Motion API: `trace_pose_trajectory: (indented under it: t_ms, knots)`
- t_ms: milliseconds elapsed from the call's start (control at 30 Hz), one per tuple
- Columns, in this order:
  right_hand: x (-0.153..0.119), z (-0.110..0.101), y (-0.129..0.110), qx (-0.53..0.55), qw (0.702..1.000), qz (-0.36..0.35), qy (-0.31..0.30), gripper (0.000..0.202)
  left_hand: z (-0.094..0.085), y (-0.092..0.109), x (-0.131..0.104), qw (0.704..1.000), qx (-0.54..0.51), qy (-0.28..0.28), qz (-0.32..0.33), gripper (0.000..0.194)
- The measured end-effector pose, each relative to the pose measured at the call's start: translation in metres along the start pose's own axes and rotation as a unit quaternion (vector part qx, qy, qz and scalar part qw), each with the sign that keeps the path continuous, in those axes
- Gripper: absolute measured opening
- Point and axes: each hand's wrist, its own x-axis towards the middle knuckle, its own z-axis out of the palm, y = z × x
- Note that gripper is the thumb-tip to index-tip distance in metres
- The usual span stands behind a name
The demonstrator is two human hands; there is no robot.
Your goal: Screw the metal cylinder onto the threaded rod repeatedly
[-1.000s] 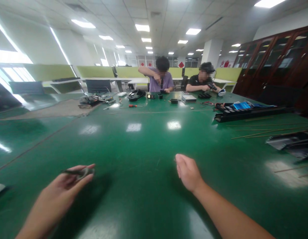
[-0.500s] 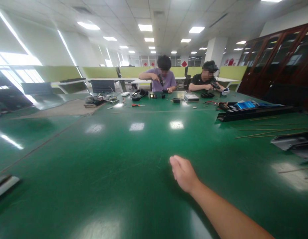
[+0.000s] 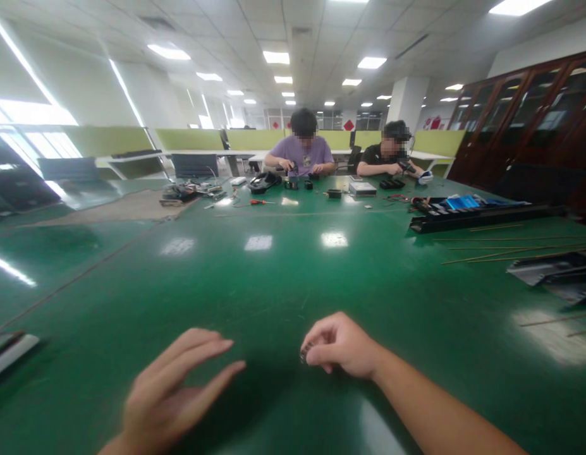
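Observation:
Between the thumb and fingers of my right hand [image 3: 344, 346] is a small dark ringed object [image 3: 304, 352], too small to identify, partly covered by the fingertips. My left hand [image 3: 179, 379] is to its left, above the green table [image 3: 202, 278], with thumb and fingers apart and nothing between them. A gap separates the two hands.
Across the table, two people [image 3: 302, 148] [image 3: 385, 151] handle dark tools. Near them lie a red screwdriver [image 3: 258, 202], electronic parts [image 3: 186, 191] and a white box [image 3: 362, 188]. Black rails [image 3: 482, 215] and thin rods [image 3: 501, 248] lie right; a white-edged object [image 3: 12, 357] sits left.
My left hand has come into view, open. My right hand has turned and moved slightly left and down, showing the small object in its fingers. The person in purple has lowered the tool.

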Motion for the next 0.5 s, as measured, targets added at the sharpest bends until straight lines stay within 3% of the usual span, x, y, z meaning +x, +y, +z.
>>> trace_pose_trajectory:
  t_ms: [33, 133, 267, 367, 500]
  knots:
    - [-0.001, -0.001, -0.001, 0.016, 1.0, 0.005, -0.015, 0.042, 0.015, 0.008, 0.008, 0.998, -0.02, -0.048, 0.024, 0.043]
    - [-0.001, -0.003, -0.003, 0.046, 0.998, 0.018, -0.033, 0.043, 0.056, 0.027, 0.03, 0.98, -0.117, -0.121, 0.103, 0.052]
    - [0.0, -0.002, -0.002, 0.07, 0.996, 0.037, -0.047, 0.046, 0.084, 0.041, 0.041, 0.961, -0.217, -0.137, 0.104, 0.042]
    - [0.002, -0.001, 0.0, 0.093, 0.993, 0.038, -0.06, 0.047, 0.08, 0.04, 0.037, 0.967, -0.216, -0.125, 0.048, 0.035]
    - [0.003, -0.003, 0.001, 0.103, 0.99, 0.06, -0.073, 0.049, 0.039, 0.018, 0.02, 0.992, -0.095, -0.082, -0.035, 0.026]
